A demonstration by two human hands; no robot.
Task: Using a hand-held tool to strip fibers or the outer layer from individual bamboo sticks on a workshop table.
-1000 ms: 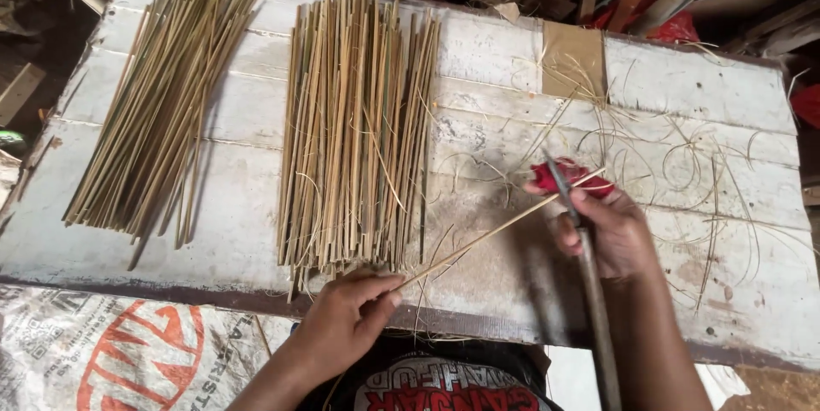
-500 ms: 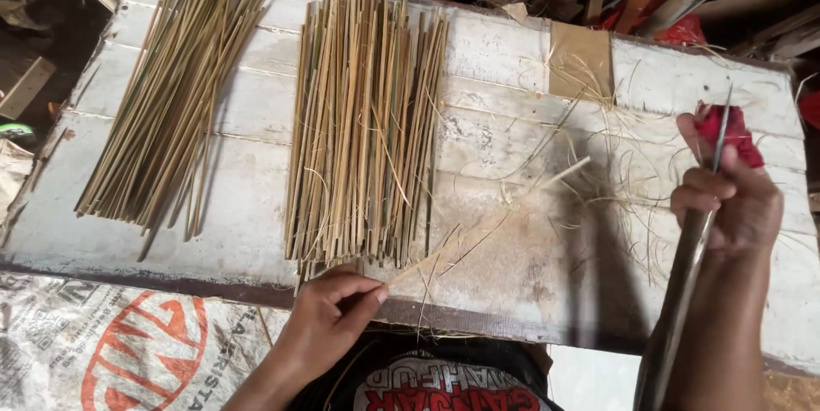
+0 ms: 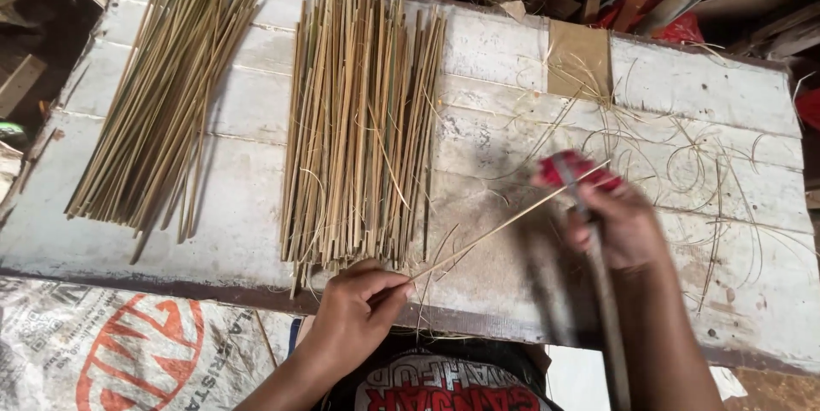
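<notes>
Fingers of the left hand [image 3: 354, 313] pinch a thin bamboo stick [image 3: 504, 225]; the right hand [image 3: 619, 223] grips a red-handled knife [image 3: 581, 173] against it

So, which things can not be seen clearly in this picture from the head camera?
- The tool with the red handle in the right hand: motion blur hides its blade shape.
- The far end of the thin bamboo strip that the left hand pinches: lost in that blur.
- The printed sack: cut off by the bottom edge.
- The clutter behind the white table: dark, cut off by the top edge.

Pale yellow-green bamboo sticks [image 3: 363, 120]; whitewashed table [image 3: 683, 95]; red-handled knife [image 3: 581, 173].
</notes>
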